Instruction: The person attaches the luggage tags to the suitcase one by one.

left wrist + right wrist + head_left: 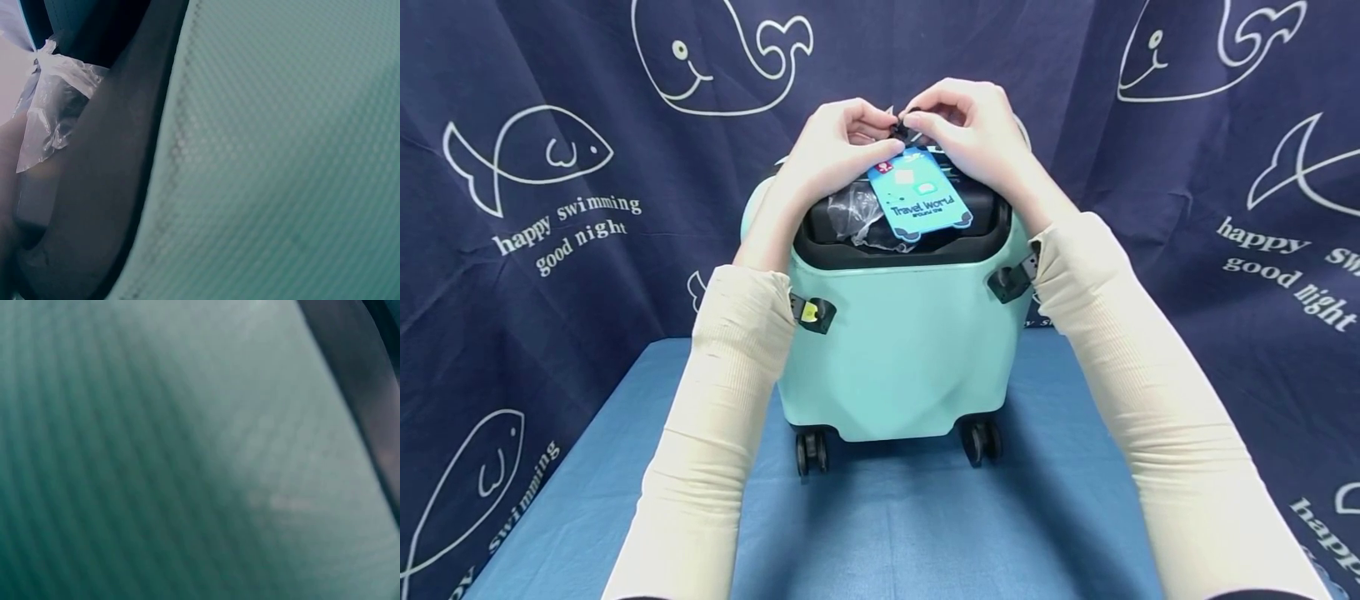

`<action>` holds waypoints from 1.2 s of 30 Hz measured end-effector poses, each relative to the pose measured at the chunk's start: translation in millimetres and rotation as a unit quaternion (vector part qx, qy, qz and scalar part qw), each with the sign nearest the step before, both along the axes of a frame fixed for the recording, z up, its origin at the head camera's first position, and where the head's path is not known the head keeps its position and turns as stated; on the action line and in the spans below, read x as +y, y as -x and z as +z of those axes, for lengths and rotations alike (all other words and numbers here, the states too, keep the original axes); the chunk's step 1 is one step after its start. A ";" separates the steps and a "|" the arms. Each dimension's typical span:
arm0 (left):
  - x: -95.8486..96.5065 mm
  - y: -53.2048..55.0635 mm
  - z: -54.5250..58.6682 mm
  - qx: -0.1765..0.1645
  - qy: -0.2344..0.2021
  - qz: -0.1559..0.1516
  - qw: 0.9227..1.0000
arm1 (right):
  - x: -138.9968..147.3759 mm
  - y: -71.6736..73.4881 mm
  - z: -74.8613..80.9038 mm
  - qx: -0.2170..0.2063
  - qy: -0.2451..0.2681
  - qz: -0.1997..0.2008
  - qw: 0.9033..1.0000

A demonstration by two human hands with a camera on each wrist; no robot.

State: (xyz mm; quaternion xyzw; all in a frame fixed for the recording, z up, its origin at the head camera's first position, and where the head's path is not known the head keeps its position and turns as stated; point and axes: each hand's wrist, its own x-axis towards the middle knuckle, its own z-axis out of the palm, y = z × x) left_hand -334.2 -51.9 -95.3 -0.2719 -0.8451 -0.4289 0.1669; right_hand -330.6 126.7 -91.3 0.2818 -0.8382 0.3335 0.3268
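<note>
Cream sleeves fill the lower frame, the left sleeve point(707, 475) and right sleeve point(1172, 433) both finely ribbed, with crosswise wrinkles. Black wrist cameras: the left camera point(822, 317), left of centre, bears a yellow patch point(809, 312); the right camera point(1009, 284), right of centre, a grey connector point(1030, 266).

A blue luggage tag point(922, 193), lettered "Travel World", is seen tilted with its printed face outward in the upper middle of the frame, its top just below a small black fastening point(900, 130). At the centre, a mint-green suitcase point(902, 350) is stood upright on black wheels point(812, 452).
</note>
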 end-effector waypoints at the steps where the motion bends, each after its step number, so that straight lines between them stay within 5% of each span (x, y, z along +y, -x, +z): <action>1: 0.0 0.4 -0.2 -0.001 0.001 -0.001 1.000 | 0.0 0.0 0.0 -0.009 0.004 -0.003 1.000; 9: -0.5 -0.2 0.4 -0.007 0.008 -0.003 1.000 | -1.3 -2.7 0.6 -0.027 0.030 0.015 0.999; 18: 0.7 0.7 -0.8 -0.010 0.003 -0.015 1.000 | -6.2 -26.3 4.8 -0.047 0.068 0.068 0.994; 28: 0.6 -0.2 0.5 -0.012 0.010 -0.016 1.000 | -2.2 -7.8 1.8 -0.064 0.089 0.080 0.991; 36: 0.6 -0.2 1.0 -0.016 0.015 -0.014 1.000 | -6.8 -22.6 4.8 -0.071 0.101 0.089 0.988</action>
